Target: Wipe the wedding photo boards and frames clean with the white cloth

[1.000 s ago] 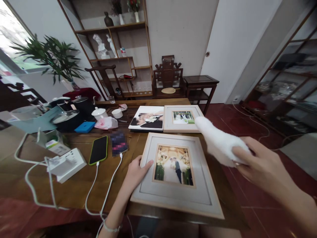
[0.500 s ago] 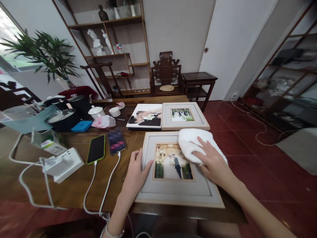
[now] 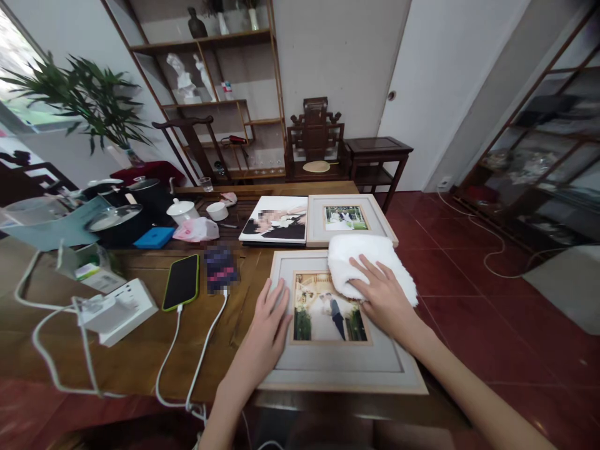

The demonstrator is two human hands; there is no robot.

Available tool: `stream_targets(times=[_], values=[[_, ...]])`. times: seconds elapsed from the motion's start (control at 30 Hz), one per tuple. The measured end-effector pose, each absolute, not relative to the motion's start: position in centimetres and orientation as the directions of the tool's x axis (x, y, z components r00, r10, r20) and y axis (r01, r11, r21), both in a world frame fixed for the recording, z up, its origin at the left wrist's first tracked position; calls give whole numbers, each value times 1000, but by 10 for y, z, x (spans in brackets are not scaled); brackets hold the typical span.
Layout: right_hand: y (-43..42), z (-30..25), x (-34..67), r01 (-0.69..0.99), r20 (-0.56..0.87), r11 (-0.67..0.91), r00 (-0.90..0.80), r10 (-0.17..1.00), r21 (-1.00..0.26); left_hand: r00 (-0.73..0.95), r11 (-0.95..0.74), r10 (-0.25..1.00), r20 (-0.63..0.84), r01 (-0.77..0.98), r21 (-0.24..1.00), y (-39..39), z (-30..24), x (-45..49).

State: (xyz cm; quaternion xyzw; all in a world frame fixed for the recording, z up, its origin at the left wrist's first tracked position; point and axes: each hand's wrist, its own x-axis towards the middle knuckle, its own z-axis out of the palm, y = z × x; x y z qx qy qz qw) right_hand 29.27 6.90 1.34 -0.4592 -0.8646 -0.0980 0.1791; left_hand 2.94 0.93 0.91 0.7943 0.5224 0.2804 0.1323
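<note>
A light wooden picture frame [image 3: 319, 372] lies flat near the front edge of the table, with a photo of a couple [image 3: 330, 309] inside a pale mat. My left hand [image 3: 267, 331] rests flat on the frame's left side, fingers stretched out. Over the upper right corner of the frame, my right hand [image 3: 382, 297] holds a folded white towel [image 3: 360, 250] and presses it down. The towel covers that corner and hangs past the frame's right edge.
Behind lie a second framed photo [image 3: 375, 236] and a photo album [image 3: 272, 234]. Left on the table [image 3: 135, 369] are a green-edged phone [image 3: 182, 282], a pixelated phone [image 3: 220, 267], a white power strip [image 3: 124, 312], cables, a blue box [image 3: 154, 237] and pots [image 3: 117, 225].
My right hand and the towel have slid left and slightly away from me across the frame's upper right. My left hand has shifted right, from the frame's edge further onto it.
</note>
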Motion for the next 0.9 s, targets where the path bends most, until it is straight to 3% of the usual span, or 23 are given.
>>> stream_targets(times=[0.13, 0.3, 0.53, 0.77, 0.9], values=[[84, 30, 295, 856, 459, 515, -475, 751, 43, 309, -411, 911, 274, 744, 527, 13, 4, 25], [95, 33, 283, 800, 299, 592, -590, 750, 96, 286, -369, 929, 234, 764, 529, 14, 2, 24], [44, 28, 278, 748, 216, 658, -659, 721, 86, 259, -332, 943, 209, 781, 530, 15, 6, 27], [-40, 56, 291, 602, 144, 789, -776, 615, -124, 299, -358, 934, 198, 816, 453, 11, 7, 29], [-30, 52, 292, 649, 145, 728, -716, 683, -219, 294, -355, 934, 201, 816, 456, 13, 4, 29]])
